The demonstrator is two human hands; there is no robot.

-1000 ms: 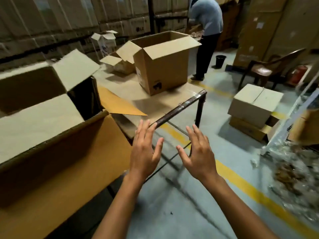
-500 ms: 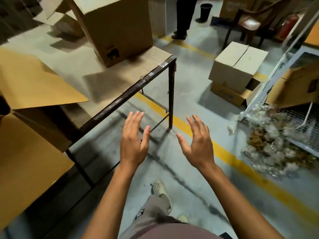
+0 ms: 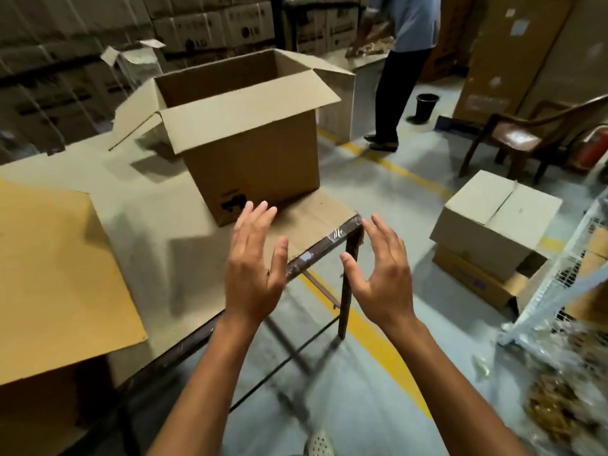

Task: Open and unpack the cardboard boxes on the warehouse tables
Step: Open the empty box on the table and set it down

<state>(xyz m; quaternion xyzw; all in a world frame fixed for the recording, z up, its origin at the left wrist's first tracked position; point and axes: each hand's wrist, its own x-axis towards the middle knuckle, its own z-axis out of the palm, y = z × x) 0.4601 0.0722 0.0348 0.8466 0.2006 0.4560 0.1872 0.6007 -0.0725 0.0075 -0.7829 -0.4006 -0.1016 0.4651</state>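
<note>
Lying over the table's [image 3: 148,205] near left edge, a tan flap [image 3: 59,274] is folded out, probably to clear its box's mouth. The open cardboard box [image 3: 256,159] stands toward the far right corner, flaps spread so its inside is reachable. By the right edge hover the left hand [image 3: 255,268] and right hand [image 3: 383,278], fingers loose and empty, palms facing, seemingly set to take that box's sides. A closed box [image 3: 493,218] waits on the floor.

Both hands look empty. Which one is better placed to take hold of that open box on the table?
Left, probably. The left hand hovers over the table, its fingertips close to the near corner of the box. The right hand is out past the table's corner.
</note>
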